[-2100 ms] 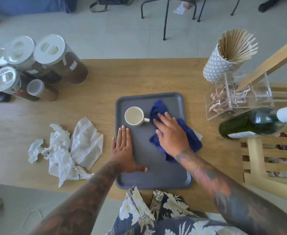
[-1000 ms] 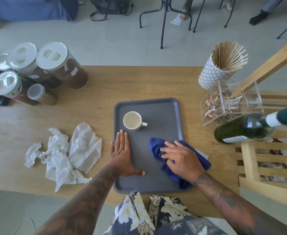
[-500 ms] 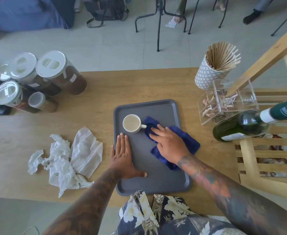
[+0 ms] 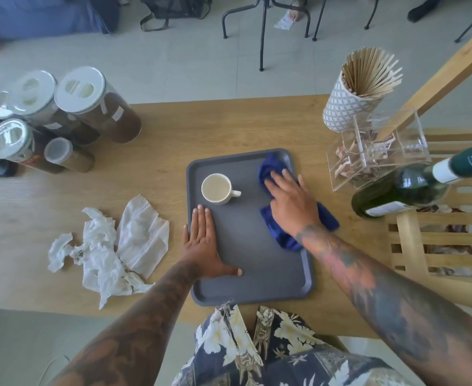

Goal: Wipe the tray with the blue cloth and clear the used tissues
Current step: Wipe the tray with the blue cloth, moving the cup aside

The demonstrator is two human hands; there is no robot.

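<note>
A dark grey tray [image 4: 257, 291] lies on the wooden table in front of me. My right hand [image 4: 292, 201] presses flat, fingers straight, on the blue cloth [image 4: 274, 168] at the tray's far right corner; the cloth trails back over the tray's right rim. My left hand [image 4: 202, 240] rests flat on the tray's left side, thumb spread across the tray floor. A white cup [image 4: 218, 188] stands on the tray at the far left. Crumpled white used tissues [image 4: 112, 246] lie on the table left of the tray.
Several lidded jars [image 4: 95, 107] stand at the far left. On the right are a patterned cup of wooden sticks [image 4: 352, 93], a clear acrylic box [image 4: 379, 146] and a green bottle [image 4: 402, 193] beside a wooden rack [image 4: 438, 240].
My right hand has slid the blue cloth from the tray's near right to beside the cup, then to the far right corner. My left hand has stayed flat on the tray.
</note>
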